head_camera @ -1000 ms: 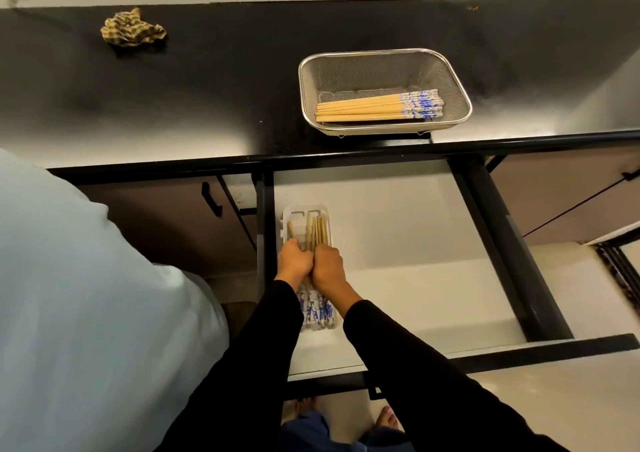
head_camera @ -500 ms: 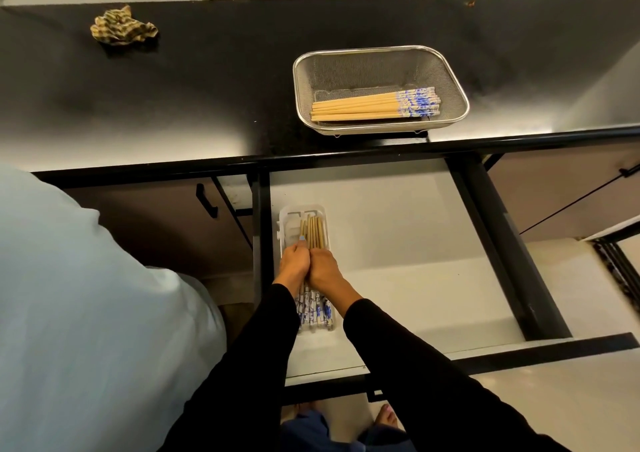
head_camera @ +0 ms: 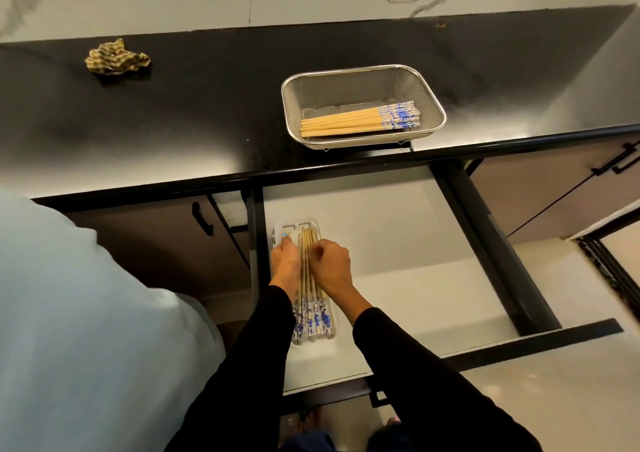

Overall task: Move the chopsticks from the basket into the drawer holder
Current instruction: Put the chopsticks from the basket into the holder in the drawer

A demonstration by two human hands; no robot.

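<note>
Step in hand: settling a batch of chopsticks (head_camera: 309,278) into the holder (head_camera: 298,224) at the drawer's (head_camera: 398,243) left edge. Left hand (head_camera: 285,264) lies flat on the bundle's left side; right hand (head_camera: 330,264) is loosely curled on its right. The hands are apart, with sticks showing between them; neither looks clamped. More sticks (head_camera: 360,120) lie in the basket (head_camera: 429,98) on the counter, well apart from both hands. Next, likely: let go, reach up to the basket, gather another batch.

One basket (head_camera: 363,81), one holder (head_camera: 313,342), one drawer (head_camera: 398,243), one cloth (head_camera: 117,58), two hands. Two bunches of chopsticks: one in the basket (head_camera: 346,124), one in the holder (head_camera: 308,243); single sticks overlap too much to count.
</note>
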